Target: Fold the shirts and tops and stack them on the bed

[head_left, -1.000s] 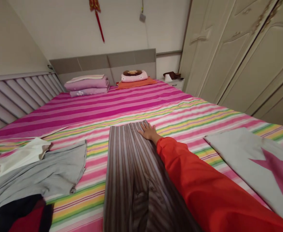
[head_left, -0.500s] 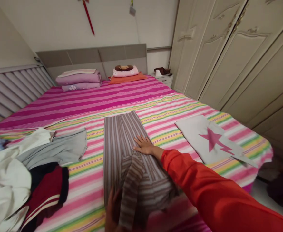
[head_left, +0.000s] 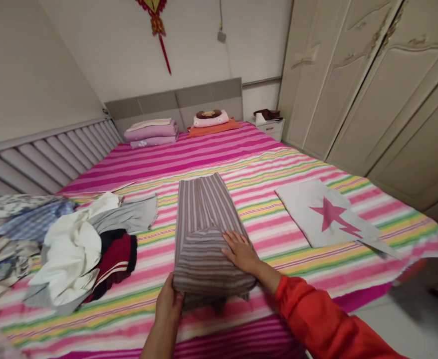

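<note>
A brown-and-grey striped garment lies folded lengthwise on the bed, its near part turned over so the stripes there run crosswise. My right hand rests flat on its right side with the fingers spread. At the near left corner, my left hand grips the edge of the cloth, its fingertips partly hidden underneath. To the right, a light grey folded garment with a pink star lies apart from both hands.
Left of the striped garment is a loose pile with a white garment, a dark red one and a grey one. Folded purple bedding lies near the headboard. A wardrobe stands along the right.
The loose striped strip at the near end now lies flat across the garment. My right hand has come slightly nearer, and the view has shifted, showing more of the clothes at left.
</note>
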A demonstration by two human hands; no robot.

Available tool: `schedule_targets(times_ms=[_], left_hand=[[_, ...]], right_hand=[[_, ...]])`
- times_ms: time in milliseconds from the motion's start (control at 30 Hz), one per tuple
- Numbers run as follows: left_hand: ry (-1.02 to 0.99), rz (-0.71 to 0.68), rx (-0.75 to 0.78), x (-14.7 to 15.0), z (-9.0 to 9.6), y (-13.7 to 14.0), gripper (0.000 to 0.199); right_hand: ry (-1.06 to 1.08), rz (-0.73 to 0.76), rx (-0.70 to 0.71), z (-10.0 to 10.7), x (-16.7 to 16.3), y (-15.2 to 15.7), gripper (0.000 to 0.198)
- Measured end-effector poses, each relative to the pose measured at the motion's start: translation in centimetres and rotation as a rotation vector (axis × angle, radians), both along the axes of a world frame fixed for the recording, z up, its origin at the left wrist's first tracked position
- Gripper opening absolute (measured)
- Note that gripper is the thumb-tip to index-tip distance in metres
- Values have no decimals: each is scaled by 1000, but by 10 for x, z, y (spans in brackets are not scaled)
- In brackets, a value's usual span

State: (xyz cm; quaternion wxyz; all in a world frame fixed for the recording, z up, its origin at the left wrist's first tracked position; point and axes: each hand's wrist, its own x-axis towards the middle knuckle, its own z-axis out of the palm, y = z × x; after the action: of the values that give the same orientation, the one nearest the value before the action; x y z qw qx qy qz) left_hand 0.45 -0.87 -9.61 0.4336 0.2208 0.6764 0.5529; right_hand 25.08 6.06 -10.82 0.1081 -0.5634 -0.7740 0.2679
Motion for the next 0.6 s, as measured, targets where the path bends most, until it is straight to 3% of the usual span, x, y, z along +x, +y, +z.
schedule_targets(times_ms=[100, 167, 233, 367, 467, 600], left_hand=[[-239, -53, 0, -1, -8, 5, 24], [-193, -143, 4, -5, -11, 8, 36], [45, -201, 28, -12, -15, 10, 46], [809, -272, 261, -21, -17, 13, 49], [1169, -555, 433, -4, -13, 16, 43], [1374, -921, 468, 42, -10, 32, 46]], right_hand=[[-17, -15, 96, -5, 0, -20, 70], [-16, -22, 139, -6, 0, -28, 66], [-6, -33, 189, -8, 2, -33, 62], [6, -55, 273, -16, 7, -48, 60], [-27, -52, 296, -24, 9, -63, 61], [-60, -55, 298, -32, 9, -78, 63]])
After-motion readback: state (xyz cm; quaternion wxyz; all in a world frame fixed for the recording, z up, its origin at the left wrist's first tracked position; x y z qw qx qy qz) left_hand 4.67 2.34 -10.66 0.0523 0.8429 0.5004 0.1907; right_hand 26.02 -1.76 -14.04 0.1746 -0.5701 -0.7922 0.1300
